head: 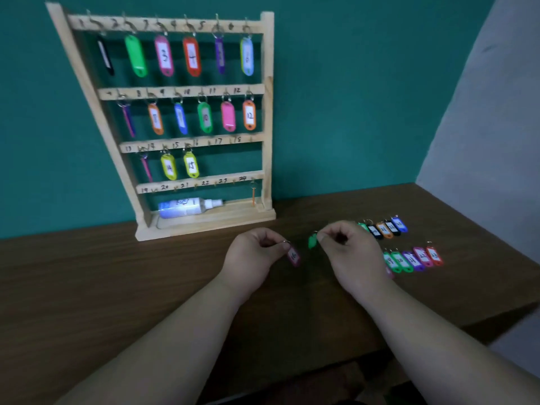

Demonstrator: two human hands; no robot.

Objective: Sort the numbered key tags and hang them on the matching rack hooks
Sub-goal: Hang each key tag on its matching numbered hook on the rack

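A wooden key rack (267, 112) stands against the teal wall, its four rails numbered 1 to 24. Tags fill the top two rails, and three hang on the third rail at 13 to 15. One orange tag (253, 196) hangs at hook 24. My left hand (257, 252) pinches the ring of a pink tag (293, 256) marked 16, above the table. My right hand (344, 244) holds a green tag (312, 241) by its ring. Two rows of loose tags lie on the table to the right: a far row (384, 228) and a near row (413, 259).
A white bottle (187, 207) lies on its side in the rack's base tray. The brown table (117, 273) ends in an edge at the right, beside a grey wall (491, 127).
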